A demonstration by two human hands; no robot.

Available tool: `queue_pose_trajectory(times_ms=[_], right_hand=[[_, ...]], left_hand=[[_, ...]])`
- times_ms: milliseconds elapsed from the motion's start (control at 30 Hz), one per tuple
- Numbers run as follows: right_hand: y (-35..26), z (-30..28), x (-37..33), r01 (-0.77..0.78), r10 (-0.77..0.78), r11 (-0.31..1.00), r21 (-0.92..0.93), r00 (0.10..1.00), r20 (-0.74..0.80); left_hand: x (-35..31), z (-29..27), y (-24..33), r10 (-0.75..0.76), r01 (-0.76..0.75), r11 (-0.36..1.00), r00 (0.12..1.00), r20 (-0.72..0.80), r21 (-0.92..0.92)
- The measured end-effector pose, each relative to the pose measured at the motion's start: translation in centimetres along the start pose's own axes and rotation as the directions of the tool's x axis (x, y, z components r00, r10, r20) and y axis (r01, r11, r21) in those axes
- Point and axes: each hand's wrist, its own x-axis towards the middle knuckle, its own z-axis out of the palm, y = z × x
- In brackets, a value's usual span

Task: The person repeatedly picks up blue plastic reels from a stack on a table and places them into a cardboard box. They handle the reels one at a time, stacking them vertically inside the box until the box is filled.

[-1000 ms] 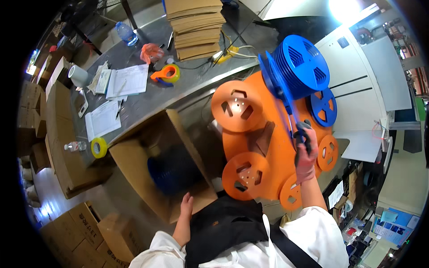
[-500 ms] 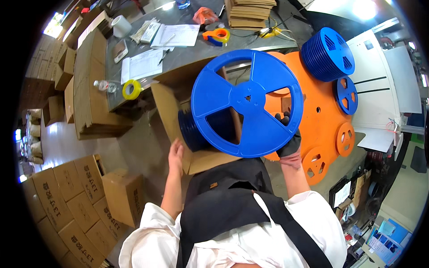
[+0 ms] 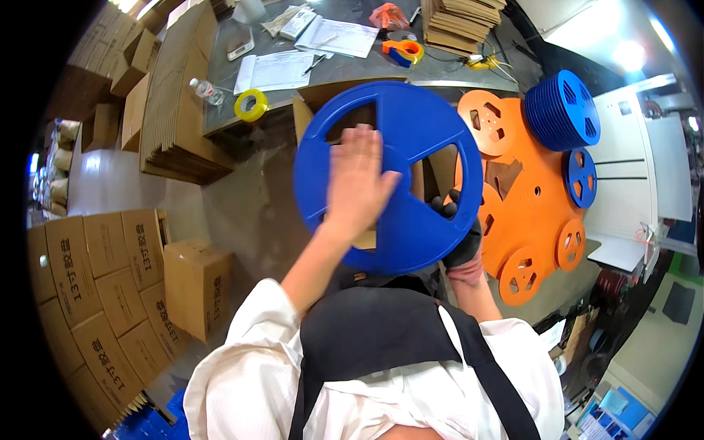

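Observation:
A large blue plastic reel [image 3: 414,128] with cut-out windows lies broadside in front of me, over an open cardboard box [image 3: 319,94]. My left hand [image 3: 358,176], bare, rests flat on the reel's face left of its hub, fingers stretched out. At the lower right rim, my right hand [image 3: 463,246] wears a dark glove and grips the reel, its fingertips showing through a window. The reel hides most of the box and what is in it.
Right of the reel is an orange round table [image 3: 539,220] with smaller orange discs, a blue reel stack [image 3: 565,110] and a single blue reel [image 3: 581,178]. Yellow tape [image 3: 251,105], papers [image 3: 271,71] and a bottle [image 3: 207,92] lie on the grey bench. Cartons [image 3: 95,293] stand lower left.
My left hand has left the box's side and moved up onto the reel's face. The reel has turned and shifted slightly left, still in my right hand. The whole view has shifted too.

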Motion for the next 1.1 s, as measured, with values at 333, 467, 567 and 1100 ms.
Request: queue_pose_trajectory(times_ms=[333, 467, 567, 1100], right_hand=[[0.3, 0.4, -1.1, 0.040, -0.034, 0.992, -0.121, 0.998, 0.053], [0.3, -0.3, 0.3, 0.024, -0.021, 0.999, -0.040, 0.997, 0.070], [0.4, -1.1, 1.2, 0.027, -0.017, 0.991, -0.130, 0.997, 0.073], [4.1, 10.9, -0.7, 0.441, 0.491, 0.415, -0.796, 0.628, 0.604]], left_hand=[[-1.4, 2.1, -2.9, -0.035, 0.045, 0.994, 0.994, 0.108, -0.095], [-1.9, 1.0, 1.3, 0.224, -0.179, 0.955, 0.958, 0.177, -0.237], [-2.9, 3.5, -5.9, -0.100, 0.112, 0.979, 0.992, 0.078, -0.170], [-3.6, 0.5, -3.9, -0.073, 0.475, -0.645, 0.742, 0.667, -0.599]])
